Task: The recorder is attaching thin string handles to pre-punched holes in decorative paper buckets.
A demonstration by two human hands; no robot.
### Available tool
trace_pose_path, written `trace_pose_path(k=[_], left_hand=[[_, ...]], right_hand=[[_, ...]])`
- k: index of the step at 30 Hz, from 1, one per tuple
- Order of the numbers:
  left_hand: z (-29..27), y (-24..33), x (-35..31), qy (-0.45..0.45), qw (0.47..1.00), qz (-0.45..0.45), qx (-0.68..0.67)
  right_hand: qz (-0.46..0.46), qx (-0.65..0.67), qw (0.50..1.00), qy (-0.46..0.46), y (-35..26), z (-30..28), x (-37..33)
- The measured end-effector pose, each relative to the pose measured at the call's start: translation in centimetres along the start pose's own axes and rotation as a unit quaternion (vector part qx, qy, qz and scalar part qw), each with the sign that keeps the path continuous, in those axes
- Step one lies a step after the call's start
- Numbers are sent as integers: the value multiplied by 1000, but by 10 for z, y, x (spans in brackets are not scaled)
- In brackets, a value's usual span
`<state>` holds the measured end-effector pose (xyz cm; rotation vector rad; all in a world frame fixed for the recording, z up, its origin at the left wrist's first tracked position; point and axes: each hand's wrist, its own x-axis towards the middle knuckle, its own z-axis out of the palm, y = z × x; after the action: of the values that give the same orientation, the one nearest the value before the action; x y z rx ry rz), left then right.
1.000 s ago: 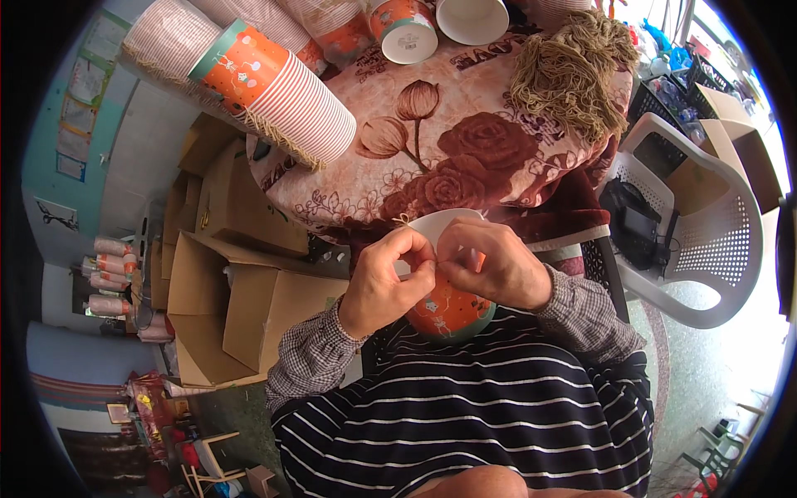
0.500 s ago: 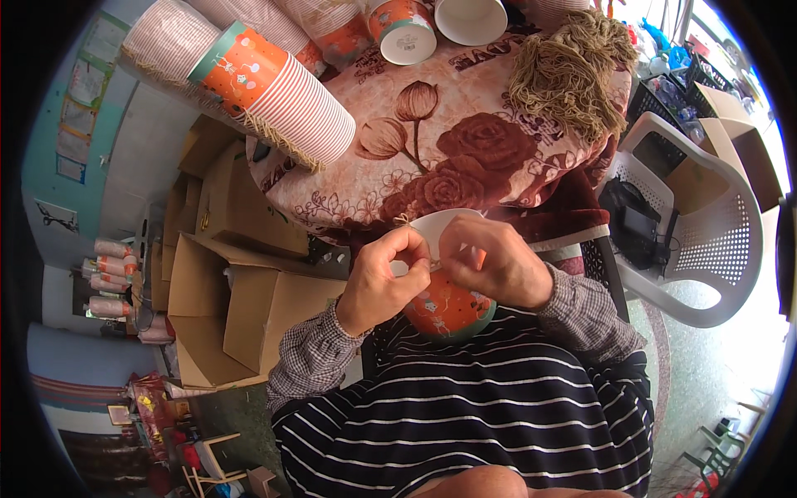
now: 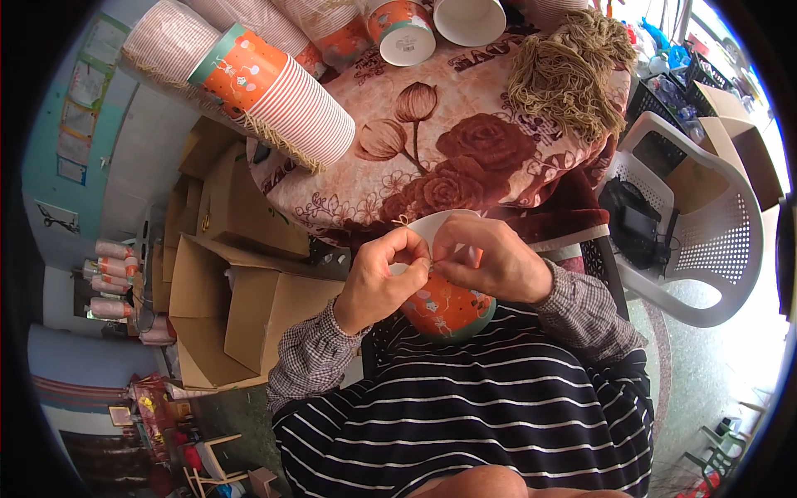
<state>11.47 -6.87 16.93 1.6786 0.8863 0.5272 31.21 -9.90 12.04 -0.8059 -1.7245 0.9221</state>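
Observation:
An orange paper bucket (image 3: 448, 311) with a green band and white pictures rests tilted on my lap, its white open mouth towards the table. My left hand (image 3: 378, 282) is closed in a pinch at the bucket's near rim, on a thin string. A small tan string knot (image 3: 403, 222) sticks up at the rim beside it. Fingertip to fingertip with the left, my right hand (image 3: 502, 264) also pinches the string over the bucket's side. The string between the fingers is mostly hidden, and both hands cover part of the rim.
Ahead is a table with a flowered cloth (image 3: 390, 187). Nested paper buckets (image 3: 282, 100) lie at its left, and a heap of tan strings (image 3: 573, 75) at its right. Open cardboard boxes (image 3: 249, 307) stand to the left. A white plastic chair (image 3: 714, 241) at right holds a black bag (image 3: 635, 224).
My right hand's fingers have come down and in to meet the left fingertips, and its blur has gone. The left hand and the bucket have barely moved.

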Motion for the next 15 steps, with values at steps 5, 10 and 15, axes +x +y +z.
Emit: trace_pose_path(k=[5, 10, 15], left_hand=[[-3, -4, -1, 8, 1000, -17, 9], [-6, -10, 1, 15, 1000, -14, 20], [-4, -7, 2, 16, 1000, -22, 12]], right_hand=[[9, 1, 1000, 13, -1, 1, 0], [58, 31, 997, 30, 1, -4, 0], [1, 14, 1000, 16, -4, 0, 0]])
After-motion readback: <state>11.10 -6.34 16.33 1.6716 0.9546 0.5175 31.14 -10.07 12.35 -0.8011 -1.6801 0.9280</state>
